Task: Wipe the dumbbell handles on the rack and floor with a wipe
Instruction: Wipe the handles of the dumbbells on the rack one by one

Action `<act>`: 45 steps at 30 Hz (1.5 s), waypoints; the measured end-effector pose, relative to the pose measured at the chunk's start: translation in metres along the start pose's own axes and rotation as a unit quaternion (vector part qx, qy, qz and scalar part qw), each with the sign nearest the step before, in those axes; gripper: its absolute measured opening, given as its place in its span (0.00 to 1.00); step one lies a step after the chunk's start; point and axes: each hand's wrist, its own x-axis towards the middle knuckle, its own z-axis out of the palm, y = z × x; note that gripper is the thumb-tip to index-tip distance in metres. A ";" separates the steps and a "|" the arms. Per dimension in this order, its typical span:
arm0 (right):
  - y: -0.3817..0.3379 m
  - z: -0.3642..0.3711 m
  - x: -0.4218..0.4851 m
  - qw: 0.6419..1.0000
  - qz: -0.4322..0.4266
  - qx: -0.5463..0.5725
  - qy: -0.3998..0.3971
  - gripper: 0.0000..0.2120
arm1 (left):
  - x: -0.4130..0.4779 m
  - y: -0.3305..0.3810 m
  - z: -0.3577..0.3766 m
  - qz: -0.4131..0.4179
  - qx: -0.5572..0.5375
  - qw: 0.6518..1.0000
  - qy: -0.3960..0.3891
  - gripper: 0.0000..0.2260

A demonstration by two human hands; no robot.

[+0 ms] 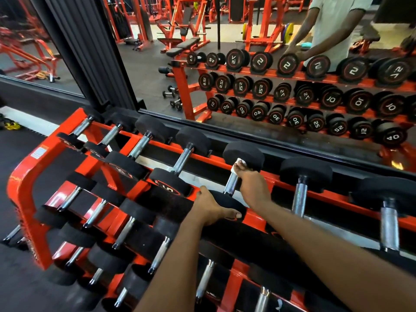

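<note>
While my left hand (209,208) is gripping the black rubber dumbbell head (229,202) on the orange steel rack (22,176), my right hand (253,188) is pinching the white wipe (239,164) round the far end of the knurled chrome handle (231,184); next, probably, dragging it nearer.

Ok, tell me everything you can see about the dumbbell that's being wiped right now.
The dumbbell lies on the top tier of the orange rack, its handle pointing away from the person toward the mirror. It has two round, matte black heads, rubber by the look, and a knurled chrome handle. The left hand grips the near head; the right hand holds a white wipe around the handle's far end.
</note>
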 end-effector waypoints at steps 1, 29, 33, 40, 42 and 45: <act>-0.005 0.006 -0.007 0.998 0.049 0.043 0.015 0.26 | 0.000 0.000 0.000 0.001 0.003 1.000 0.003 0.50; -0.019 0.024 0.026 0.718 0.457 0.516 0.098 0.11 | 0.005 -0.006 0.004 0.014 -0.001 1.000 0.015 0.51; -0.015 0.029 0.037 0.596 0.463 0.653 0.071 0.12 | 0.005 -0.007 0.003 0.014 -0.001 1.000 0.014 0.50; 0.008 0.040 0.015 0.718 0.401 0.569 -0.024 0.13 | 0.006 -0.009 0.005 0.025 -0.004 1.000 0.018 0.50; 0.011 0.042 0.032 0.707 0.429 0.561 0.030 0.12 | 0.005 -0.008 0.004 0.027 -0.006 0.999 0.017 0.49; 0.003 0.050 0.042 0.678 0.431 0.595 0.029 0.14 | 0.005 -0.009 0.003 0.023 -0.009 1.000 0.013 0.48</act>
